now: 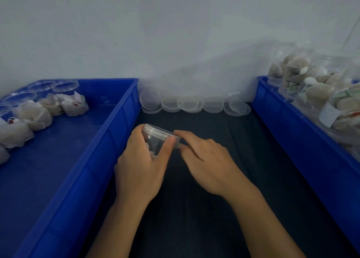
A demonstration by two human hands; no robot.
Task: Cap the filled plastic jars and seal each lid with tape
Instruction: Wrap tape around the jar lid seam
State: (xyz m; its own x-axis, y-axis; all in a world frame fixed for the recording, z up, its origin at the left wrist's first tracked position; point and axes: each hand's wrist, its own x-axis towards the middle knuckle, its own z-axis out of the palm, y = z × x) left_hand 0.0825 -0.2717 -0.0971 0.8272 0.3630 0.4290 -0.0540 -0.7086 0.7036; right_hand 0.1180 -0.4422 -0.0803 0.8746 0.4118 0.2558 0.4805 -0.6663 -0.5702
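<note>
Right now, head view, line by line:
Left hand: your left hand (143, 166) is wrapped round a clear plastic jar (158, 136), thumb pressed on its near side.
Jar: tilted, held just above the dark tabletop (214, 179), between the two bins.
Right hand: your right hand (206, 164) has its fingertips at the jar's right rim; whether they pinch anything you cannot tell.
Lids: clear lids (194, 103) sit in short stacks along the wall, beyond the jar.
Left bin: a blue bin (78, 179) holds open jars and white paper-wrapped bundles (35, 117).
Right bin: another blue bin (303, 140) carries filled jars (311, 82) lying on their sides.
</note>
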